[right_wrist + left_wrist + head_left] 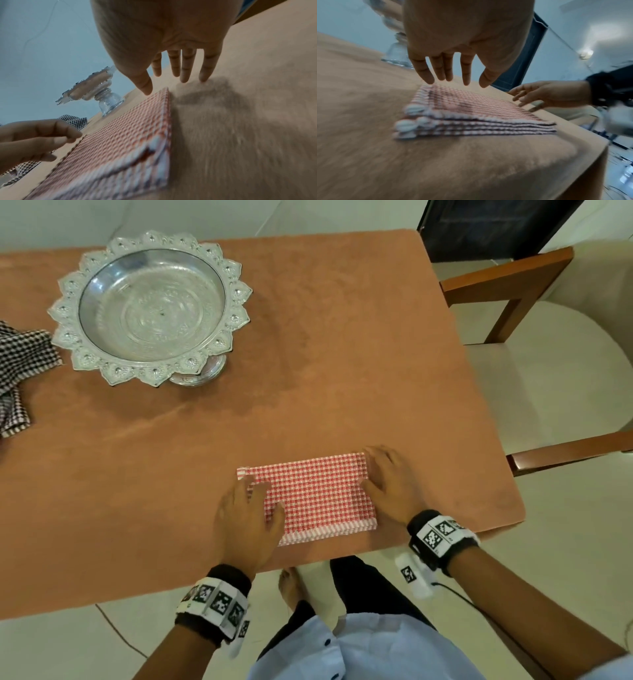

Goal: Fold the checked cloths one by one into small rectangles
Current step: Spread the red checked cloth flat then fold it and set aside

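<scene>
A red-and-white checked cloth point(318, 494) lies folded into a layered rectangle near the table's front edge; its stacked layers show in the left wrist view point(471, 108) and the right wrist view point(120, 142). My left hand point(255, 494) is over the cloth's left end, fingers straight and spread point(455, 82). My right hand point(371, 470) is at the cloth's right end, with straight fingers reaching down beside its far corner point(168, 83). Neither hand holds anything. A black-and-white checked cloth point(24, 361) lies crumpled at the table's left edge.
An ornate silver pedestal bowl point(150, 306) stands empty at the back left of the brown table point(342, 354). A wooden chair with a cream seat point(548, 354) stands to the right. The table's front edge runs just below the red cloth.
</scene>
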